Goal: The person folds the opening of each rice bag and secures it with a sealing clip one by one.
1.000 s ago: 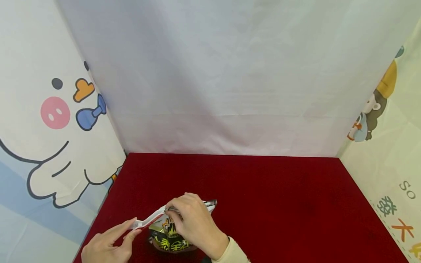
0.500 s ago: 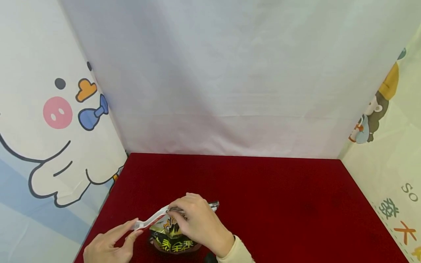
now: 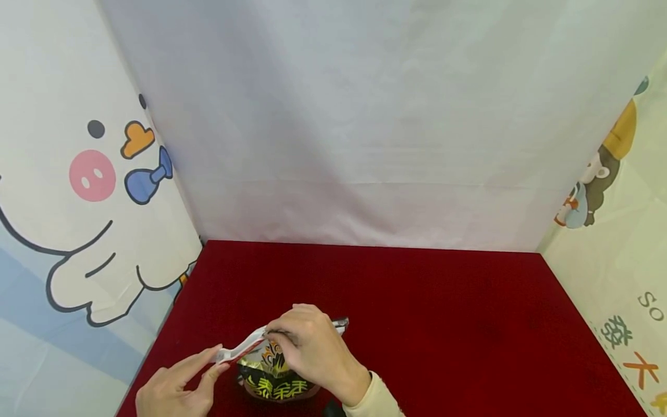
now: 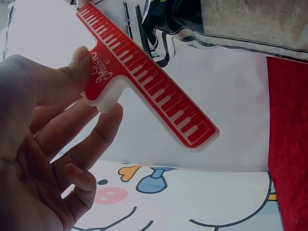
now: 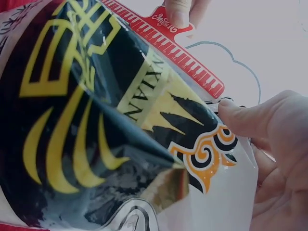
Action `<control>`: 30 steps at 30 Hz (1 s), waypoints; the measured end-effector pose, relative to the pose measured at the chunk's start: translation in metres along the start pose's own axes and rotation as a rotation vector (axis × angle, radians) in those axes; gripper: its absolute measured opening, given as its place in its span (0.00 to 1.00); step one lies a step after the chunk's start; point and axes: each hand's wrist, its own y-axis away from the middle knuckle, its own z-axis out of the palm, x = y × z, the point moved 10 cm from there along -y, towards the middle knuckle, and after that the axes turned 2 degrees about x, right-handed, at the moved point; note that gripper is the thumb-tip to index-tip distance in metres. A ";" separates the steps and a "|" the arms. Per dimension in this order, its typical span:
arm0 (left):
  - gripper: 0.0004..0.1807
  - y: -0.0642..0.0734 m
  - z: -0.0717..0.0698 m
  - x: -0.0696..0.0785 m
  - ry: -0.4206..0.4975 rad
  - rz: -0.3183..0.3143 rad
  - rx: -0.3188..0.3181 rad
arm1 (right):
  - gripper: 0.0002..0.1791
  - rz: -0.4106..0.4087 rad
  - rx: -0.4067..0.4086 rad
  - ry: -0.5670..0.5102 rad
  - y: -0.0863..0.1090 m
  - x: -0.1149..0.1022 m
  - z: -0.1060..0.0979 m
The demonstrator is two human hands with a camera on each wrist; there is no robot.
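Observation:
In the head view, my left hand [image 3: 174,385] pinches the handle of a red and white bag clip [image 4: 149,79], printed with piano keys and the word "Music". The long clip slants along the top of a black, white and gold food bag [image 5: 72,110] with yellow characters. My right hand [image 3: 315,347] pinches the bag's upper edge close to the clip's other end. From the right wrist view, the clip [image 5: 192,67] lies against the bag's edge; I cannot tell whether its jaws grip the film. The right hand hides part of the bag's top.
A dark red cloth [image 3: 443,324] covers the table. White hanging sheets [image 3: 365,116] stand behind it, with cartoon prints on the left [image 3: 94,289] and right sides. A small black object [image 3: 333,409] shows beside the right sleeve at the front edge.
The head view has shifted slightly. Both hands keep their holds on the clip and the bag's edge, with hardly any movement.

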 end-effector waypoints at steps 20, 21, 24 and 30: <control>0.26 -0.002 0.013 0.003 -0.062 -0.064 -0.104 | 0.03 0.006 0.015 -0.050 -0.001 0.000 -0.004; 0.26 -0.001 0.014 0.002 -0.064 -0.074 -0.116 | 0.03 0.021 0.005 -0.054 -0.001 0.001 -0.003; 0.26 -0.002 0.017 0.002 -0.056 -0.080 -0.143 | 0.03 0.035 -0.006 -0.036 -0.001 0.001 -0.002; 0.25 -0.003 0.017 -0.002 -0.035 -0.103 -0.170 | 0.04 0.014 -0.011 0.057 -0.001 -0.002 -0.006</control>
